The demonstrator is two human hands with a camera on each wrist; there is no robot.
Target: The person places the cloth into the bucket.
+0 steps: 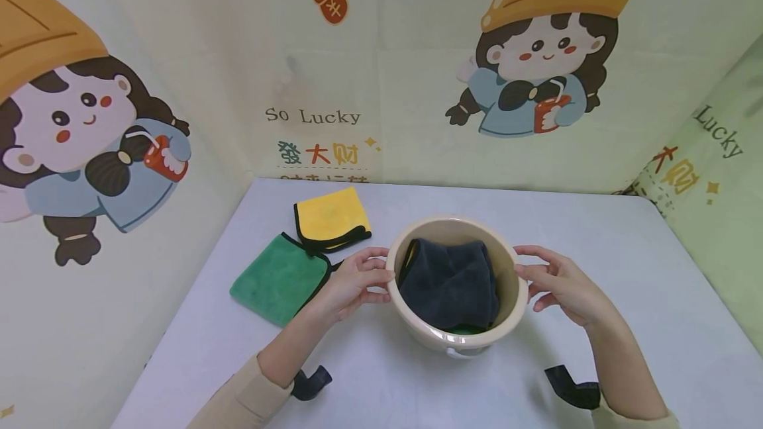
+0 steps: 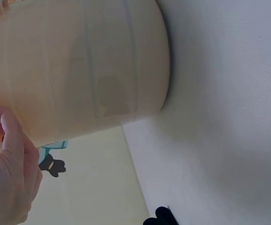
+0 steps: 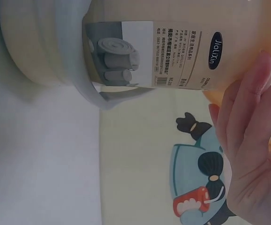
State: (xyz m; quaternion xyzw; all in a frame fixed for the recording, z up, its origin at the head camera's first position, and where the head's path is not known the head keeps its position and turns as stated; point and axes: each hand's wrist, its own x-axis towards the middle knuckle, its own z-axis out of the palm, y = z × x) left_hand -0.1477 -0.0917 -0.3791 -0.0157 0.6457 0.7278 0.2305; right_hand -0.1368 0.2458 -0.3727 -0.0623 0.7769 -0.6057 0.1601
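Holding a cream bucket point(image 1: 512, 296) w/ both hands, one on each side of the rim, on the white table point(image 1: 626, 270).

L hand point(image 1: 353, 278) sits on the bucket's left rim, fingers curled loosely round the edge, thumb on the outer wall; R hand point(image 1: 557, 282) mirrors it on the right rim, fingers bent over the edge. Bucket stands upright near the table's front-centre, w/ a dark grey cloth point(image 1: 451, 283) bunched inside and a bit of green showing under it. R wrist view shows a printed label point(image 3: 168, 56) on the bucket wall, fingers laid along it. Left of the bucket, just beyond the L hand: a green cloth point(image 1: 280, 278) lying flat, and a folded yellow cloth point(image 1: 330, 218) behind it, corners overlapping. Cartoon-print backdrop point(image 1: 417, 65) behind the table.
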